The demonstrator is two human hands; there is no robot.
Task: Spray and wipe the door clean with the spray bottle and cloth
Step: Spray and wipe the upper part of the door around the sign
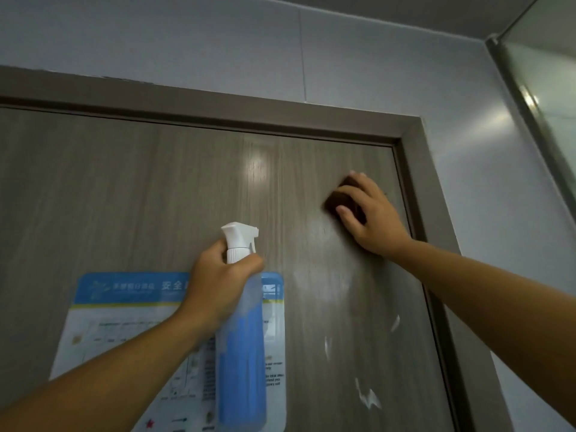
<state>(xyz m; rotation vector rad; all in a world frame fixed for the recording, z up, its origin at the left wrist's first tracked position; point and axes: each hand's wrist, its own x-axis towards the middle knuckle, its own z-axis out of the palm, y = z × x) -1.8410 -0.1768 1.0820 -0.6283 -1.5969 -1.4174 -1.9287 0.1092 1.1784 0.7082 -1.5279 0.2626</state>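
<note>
A grey-brown wood-grain door [156, 182] fills the view, seen from below. My left hand [215, 285] grips the neck of a translucent blue spray bottle [241, 353] with a white trigger head, held upright in front of the door's middle. My right hand [367, 213] presses a dark brown cloth [335, 202] flat against the door near its upper right corner, fingers curled over the cloth. White wet streaks [367, 397] show on the door below the right arm.
A blue and white safety notice [124, 322] is stuck on the door behind the bottle. The door frame [417, 182] runs along the top and right. A pale wall [498, 213] lies to the right, with a glass panel [545, 88] at the far upper right.
</note>
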